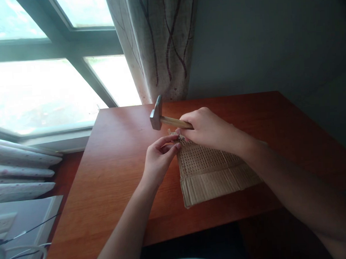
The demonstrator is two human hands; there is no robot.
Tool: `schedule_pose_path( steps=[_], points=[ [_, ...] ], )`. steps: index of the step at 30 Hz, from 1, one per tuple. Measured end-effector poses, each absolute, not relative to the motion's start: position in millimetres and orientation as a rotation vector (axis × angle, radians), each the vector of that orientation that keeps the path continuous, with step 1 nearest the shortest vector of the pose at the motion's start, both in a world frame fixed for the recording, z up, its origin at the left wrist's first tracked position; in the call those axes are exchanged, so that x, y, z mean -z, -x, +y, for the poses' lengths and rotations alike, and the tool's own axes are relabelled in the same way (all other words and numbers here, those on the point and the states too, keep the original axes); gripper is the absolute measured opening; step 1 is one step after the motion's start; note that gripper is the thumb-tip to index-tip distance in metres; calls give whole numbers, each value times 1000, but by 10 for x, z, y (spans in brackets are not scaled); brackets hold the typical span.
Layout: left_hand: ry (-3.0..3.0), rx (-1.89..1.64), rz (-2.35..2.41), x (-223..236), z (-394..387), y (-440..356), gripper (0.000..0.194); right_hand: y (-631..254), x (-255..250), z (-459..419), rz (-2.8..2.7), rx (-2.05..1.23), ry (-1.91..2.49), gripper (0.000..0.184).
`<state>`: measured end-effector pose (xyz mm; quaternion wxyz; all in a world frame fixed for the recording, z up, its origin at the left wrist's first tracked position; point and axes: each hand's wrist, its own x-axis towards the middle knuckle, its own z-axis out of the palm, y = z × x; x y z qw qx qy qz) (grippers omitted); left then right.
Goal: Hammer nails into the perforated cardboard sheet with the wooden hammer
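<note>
Right hand [203, 124] closed around its handle, the hammer [172, 122] is held above the far left corner of the cardboard [213, 185], with its metal head turned to the left. At that same corner, the thumb and forefinger of the left hand [156, 159] are held narrowly apart (whether something small is pinched there cannot be told), with the right fingertips just beside them. Marked with rows of small holes, the cardboard is laid on the table [114, 179] and partly hidden by the right forearm [258, 152].
</note>
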<state>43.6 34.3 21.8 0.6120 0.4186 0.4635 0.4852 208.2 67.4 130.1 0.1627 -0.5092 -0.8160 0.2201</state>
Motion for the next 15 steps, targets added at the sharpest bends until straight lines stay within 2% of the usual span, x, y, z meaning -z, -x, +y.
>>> schedule_pose_path(
  steps=[15],
  points=[
    [-956,-1116,1065,-188,342,-442,33,-2061,-1265,679,-2357,-639,1474,22]
  ],
)
